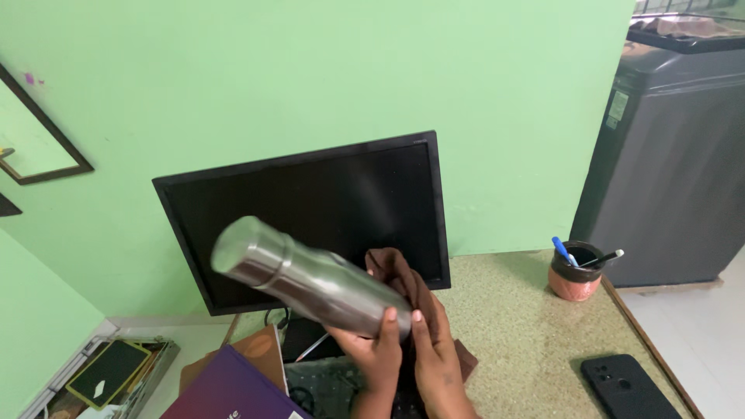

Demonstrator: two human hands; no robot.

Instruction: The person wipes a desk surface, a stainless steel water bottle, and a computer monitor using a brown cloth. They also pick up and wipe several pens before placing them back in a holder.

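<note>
Both hands up mid-frame near the desk's near edge: left hand (376,353) wraps the base of a steel bottle (306,278), tilted up-left; right hand (436,357) presses a brown cloth (400,275) against its lower end. Purple box (233,388) near left, black phone (627,386) near right. Farther right, clay pen cup (575,273). Dark monitor (310,209) behind, green wall (310,70) beyond.

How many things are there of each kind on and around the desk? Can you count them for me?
Steel bottle: 1
Brown cloth: 1
Monitor: 1
Pen pot: 1
Pens in the pot: 2
Black phone: 1
Purple book: 1
Total: 8
</note>
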